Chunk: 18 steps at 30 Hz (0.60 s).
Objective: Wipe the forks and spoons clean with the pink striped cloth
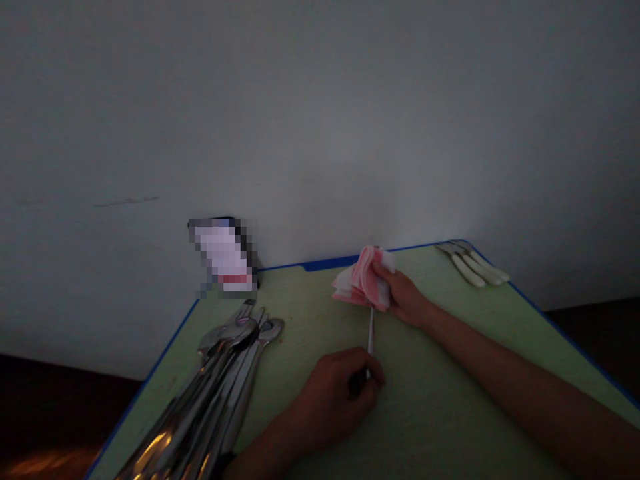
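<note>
My left hand (336, 393) is closed around the handle end of a thin metal utensil (371, 333) that points away from me on the green table (450, 400). Its far end goes into a pink and white cloth (363, 280). My right hand (407, 297) is wrapped round that cloth, holding it over the utensil's tip, which is hidden.
A pile of several metal utensils (220, 387) lies at the table's left edge. Light-handled utensils (475, 265) rest at the far right corner. A blurred phone-like object (225, 257) leans on the grey wall (320, 120). The table has a blue rim (330, 263).
</note>
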Motion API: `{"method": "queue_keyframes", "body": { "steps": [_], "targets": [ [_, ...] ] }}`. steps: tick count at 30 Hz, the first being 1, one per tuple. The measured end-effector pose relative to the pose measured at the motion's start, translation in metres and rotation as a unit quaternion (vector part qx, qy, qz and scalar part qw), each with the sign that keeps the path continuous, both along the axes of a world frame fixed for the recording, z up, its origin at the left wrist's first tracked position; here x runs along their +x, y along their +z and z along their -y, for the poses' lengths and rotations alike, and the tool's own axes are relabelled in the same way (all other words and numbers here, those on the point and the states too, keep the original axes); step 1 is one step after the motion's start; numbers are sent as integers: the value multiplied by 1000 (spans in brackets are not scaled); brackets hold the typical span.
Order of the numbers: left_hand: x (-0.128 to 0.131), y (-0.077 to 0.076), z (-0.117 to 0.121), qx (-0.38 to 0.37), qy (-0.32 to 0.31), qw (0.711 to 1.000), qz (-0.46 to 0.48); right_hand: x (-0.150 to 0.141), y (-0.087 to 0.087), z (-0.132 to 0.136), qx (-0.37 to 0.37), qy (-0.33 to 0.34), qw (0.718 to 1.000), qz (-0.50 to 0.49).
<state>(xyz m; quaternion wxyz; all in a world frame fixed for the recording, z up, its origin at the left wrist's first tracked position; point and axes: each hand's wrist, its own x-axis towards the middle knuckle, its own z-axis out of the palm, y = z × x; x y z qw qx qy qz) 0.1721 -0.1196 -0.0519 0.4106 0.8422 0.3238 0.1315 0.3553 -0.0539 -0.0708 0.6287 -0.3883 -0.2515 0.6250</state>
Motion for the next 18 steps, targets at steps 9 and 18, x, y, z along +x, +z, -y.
{"method": "queue_keyframes", "body": {
  "steps": [9, 18],
  "targets": [
    [0, 1, 0, 7, 2, 1000, -10, 2, -7, -3, 15, 7, 1000, 2],
    [0, -1, 1, 6, 1, 1000, -3, 0, 1, 1, 1, 1, 1000, 7]
  ]
}}
